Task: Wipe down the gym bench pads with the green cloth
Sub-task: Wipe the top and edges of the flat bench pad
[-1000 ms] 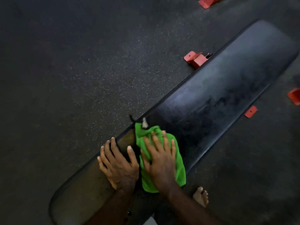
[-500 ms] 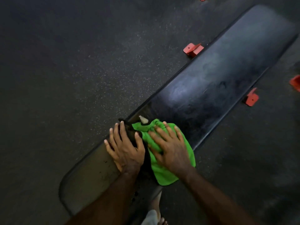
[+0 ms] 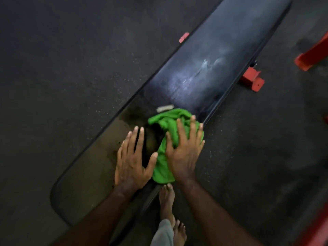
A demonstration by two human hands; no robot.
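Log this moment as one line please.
wiping | right hand presses green cloth on bench pad | left hand flat on pad

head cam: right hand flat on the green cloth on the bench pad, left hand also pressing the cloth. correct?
Not quite. The head view shows the right hand flat on the green cloth on the bench pad, but the left hand is not pressing the cloth: it lies flat on the bare pad beside it, with only the thumb near the cloth's edge.
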